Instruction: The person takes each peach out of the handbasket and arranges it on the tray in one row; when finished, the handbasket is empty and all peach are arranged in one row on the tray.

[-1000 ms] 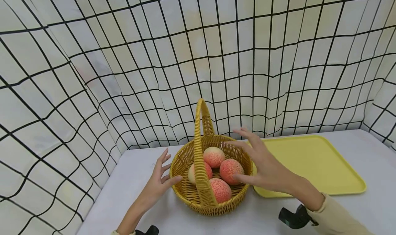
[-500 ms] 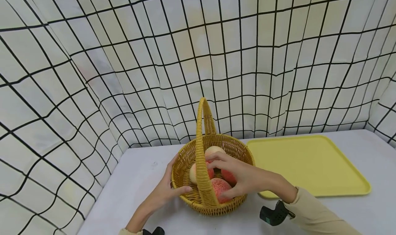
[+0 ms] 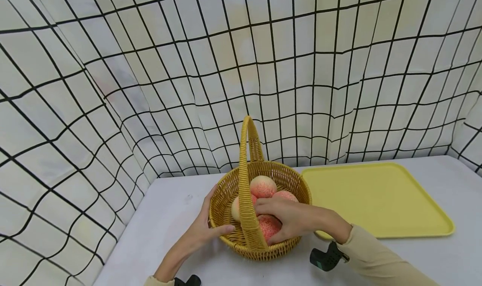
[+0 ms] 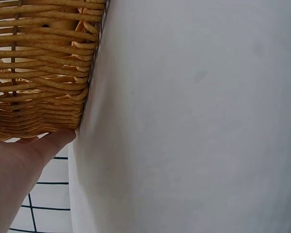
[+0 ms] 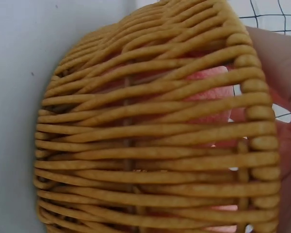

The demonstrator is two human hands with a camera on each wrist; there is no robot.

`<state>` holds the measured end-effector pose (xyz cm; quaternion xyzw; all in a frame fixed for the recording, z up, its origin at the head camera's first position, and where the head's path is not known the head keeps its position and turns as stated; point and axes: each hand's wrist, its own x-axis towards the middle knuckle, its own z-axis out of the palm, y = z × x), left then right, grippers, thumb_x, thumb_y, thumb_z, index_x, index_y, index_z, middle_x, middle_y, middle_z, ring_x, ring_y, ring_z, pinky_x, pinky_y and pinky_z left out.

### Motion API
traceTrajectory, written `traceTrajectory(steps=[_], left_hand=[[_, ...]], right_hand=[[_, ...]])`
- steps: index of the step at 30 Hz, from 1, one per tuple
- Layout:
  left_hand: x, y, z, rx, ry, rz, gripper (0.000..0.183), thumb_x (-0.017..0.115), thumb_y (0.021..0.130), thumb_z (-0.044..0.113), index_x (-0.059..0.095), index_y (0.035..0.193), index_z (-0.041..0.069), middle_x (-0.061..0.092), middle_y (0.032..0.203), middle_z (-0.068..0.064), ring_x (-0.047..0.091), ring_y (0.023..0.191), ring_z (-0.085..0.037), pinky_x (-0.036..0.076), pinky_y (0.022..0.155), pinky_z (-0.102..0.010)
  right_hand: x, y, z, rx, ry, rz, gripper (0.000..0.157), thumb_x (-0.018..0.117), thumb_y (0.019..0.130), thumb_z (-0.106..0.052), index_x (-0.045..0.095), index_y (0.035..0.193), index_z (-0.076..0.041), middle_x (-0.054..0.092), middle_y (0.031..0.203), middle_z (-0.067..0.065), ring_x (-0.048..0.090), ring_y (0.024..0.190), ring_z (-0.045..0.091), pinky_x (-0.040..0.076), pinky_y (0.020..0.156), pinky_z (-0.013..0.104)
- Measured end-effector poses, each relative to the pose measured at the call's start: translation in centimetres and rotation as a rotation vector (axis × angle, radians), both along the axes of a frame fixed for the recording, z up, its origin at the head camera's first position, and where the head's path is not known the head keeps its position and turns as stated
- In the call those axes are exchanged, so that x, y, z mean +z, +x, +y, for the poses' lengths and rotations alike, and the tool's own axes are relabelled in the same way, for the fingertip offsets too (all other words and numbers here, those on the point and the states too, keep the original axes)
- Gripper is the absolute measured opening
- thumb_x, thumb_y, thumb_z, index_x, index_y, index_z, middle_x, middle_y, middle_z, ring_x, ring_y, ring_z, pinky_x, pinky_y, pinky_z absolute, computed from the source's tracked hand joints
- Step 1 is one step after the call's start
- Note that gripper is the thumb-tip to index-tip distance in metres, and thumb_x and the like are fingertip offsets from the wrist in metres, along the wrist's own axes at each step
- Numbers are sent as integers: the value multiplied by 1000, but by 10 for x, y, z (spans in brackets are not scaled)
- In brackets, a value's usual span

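A yellow wicker basket (image 3: 263, 256) with a tall arched handle (image 3: 245, 189) stands on the table. My left hand (image 3: 199, 233) grips its left side, thumb over the rim and fingers along the outside; the left wrist view has the hand (image 4: 14, 170) against the woven wall (image 4: 43, 73). Inside, my right hand (image 3: 291, 217) curls its fingers and thumb round the front peach (image 3: 269, 225), partly covering it. Around it lie a back peach (image 3: 262, 186), a left peach (image 3: 236, 210) behind the handle and a right peach (image 3: 286, 195). Basket weave (image 5: 160, 121) fills most of the right wrist view.
A flat yellow tray (image 3: 376, 198) lies on the white table (image 3: 162, 206), right of the basket and under my right forearm's far side. A white backdrop with a black grid (image 3: 226, 89) rises behind and at the sides.
My right hand has come left from above the basket's right side, down into it and round the front peach. My left hand has closed in from beside the rim to grip the basket.
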<state>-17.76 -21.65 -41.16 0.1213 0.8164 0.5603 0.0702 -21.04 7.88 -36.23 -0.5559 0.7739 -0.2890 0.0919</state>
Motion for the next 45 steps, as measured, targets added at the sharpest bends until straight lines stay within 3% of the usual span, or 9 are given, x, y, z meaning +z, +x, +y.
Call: traceTrajectory(steps=[7,16,21,27,30,34,40,45], left_hand=[[3,-1,0,4,9,2,120,86,86,30,-1,169,24,7,174,-19,18,157,-45,22,122,-60],[4,-1,-3,0,20,6,122,86,85,33,-2,169,24,8,173,-21,19,156,-46,25,121,-61],[4,-1,-4,8,23,1,122,86,85,32,-1,169,25,8,173,-22,19,156,-47,24,122,-62],[4,-1,-2,23,12,-8,123,87,84,34,-1,170,25,8,173,-22,19,155,-49,23,121,-64],[5,-1,-2,23,10,-6,122,86,84,33,0,169,25,9,173,-22,19,155,-48,23,121,-64],[4,0,-1,24,14,-11,122,87,84,33,0,170,24,9,173,-22,19,155,-48,23,122,-63],[3,0,0,17,17,-21,123,87,84,33,-1,170,23,8,173,-22,19,156,-48,23,122,-63],[2,1,0,21,15,-23,122,87,84,33,0,170,24,9,173,-22,18,156,-49,23,121,-64]], right_hand=[[4,-9,-2,20,93,-32,53,87,88,-21,66,136,-14,62,132,-6,54,123,5,44,111,30],[-3,-17,-3,45,56,-68,53,86,90,-24,65,138,-14,64,131,-7,54,121,4,45,110,30],[-5,-16,0,44,-27,-99,48,86,89,-25,66,132,-17,64,127,-9,55,119,4,48,106,31],[6,-13,12,-10,-202,-77,47,87,88,-29,65,129,-23,64,130,-9,56,124,12,53,100,36],[18,-12,25,-33,-313,-117,47,87,88,-23,66,130,-20,63,133,-2,55,126,21,59,94,39],[35,-10,50,-123,-417,-152,49,87,87,-12,67,132,-19,61,136,2,54,129,22,60,91,41],[48,-13,97,-235,-476,-92,58,88,81,2,66,132,-15,59,140,7,54,132,17,61,91,39],[38,-16,128,-327,-474,-48,62,89,78,6,64,134,-9,59,139,9,57,128,11,62,85,34]])
